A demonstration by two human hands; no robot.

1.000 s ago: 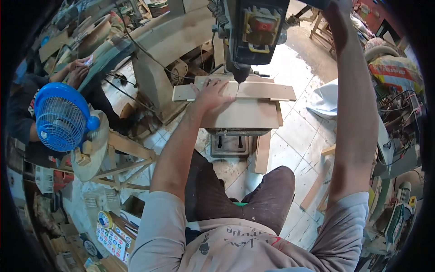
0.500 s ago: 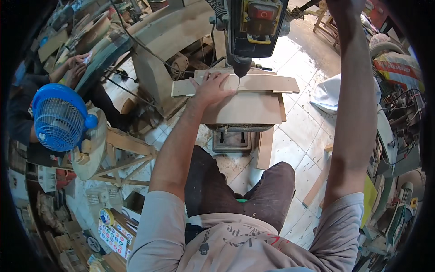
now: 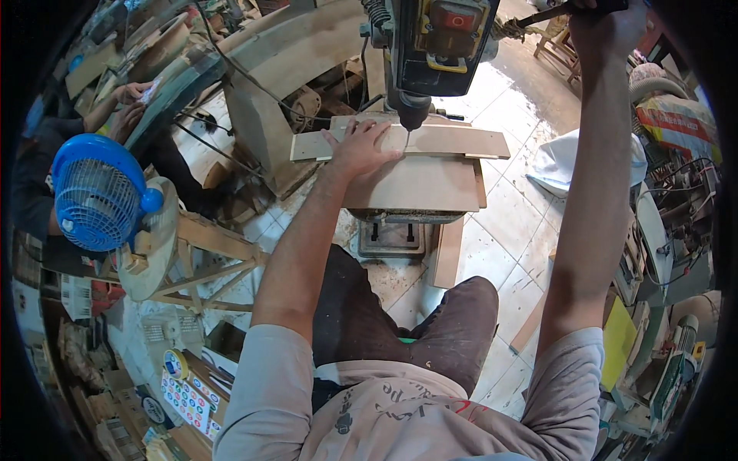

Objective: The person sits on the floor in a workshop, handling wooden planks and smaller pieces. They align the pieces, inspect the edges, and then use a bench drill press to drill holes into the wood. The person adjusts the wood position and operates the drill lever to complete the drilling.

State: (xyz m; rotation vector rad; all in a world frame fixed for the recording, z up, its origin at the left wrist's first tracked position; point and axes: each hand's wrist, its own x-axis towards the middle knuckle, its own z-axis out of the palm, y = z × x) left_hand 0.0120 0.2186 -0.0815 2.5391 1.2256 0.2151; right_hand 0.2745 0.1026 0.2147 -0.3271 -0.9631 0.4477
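Observation:
A drill press with a black head and a red switch stands in front of me. Its chuck carries a thin bit that comes down to a pale wooden strip; whether the tip is in the wood I cannot tell. My left hand grips the strip just left of the bit, fingers spread over its far side and thumb toward its near edge. Under the strip lies a wider flat board on the press table. At the upper right, my right hand is closed around the black feed lever.
A blue fan stands at the left by a round-topped wooden stool. Beyond it, another person's hands work at a bench. A wooden plank lies by the press base. Tools and machines crowd the right side.
My right hand and the lever appear slightly lower and farther right in the picture. My left hand keeps its place on the strip. The view has shifted a little.

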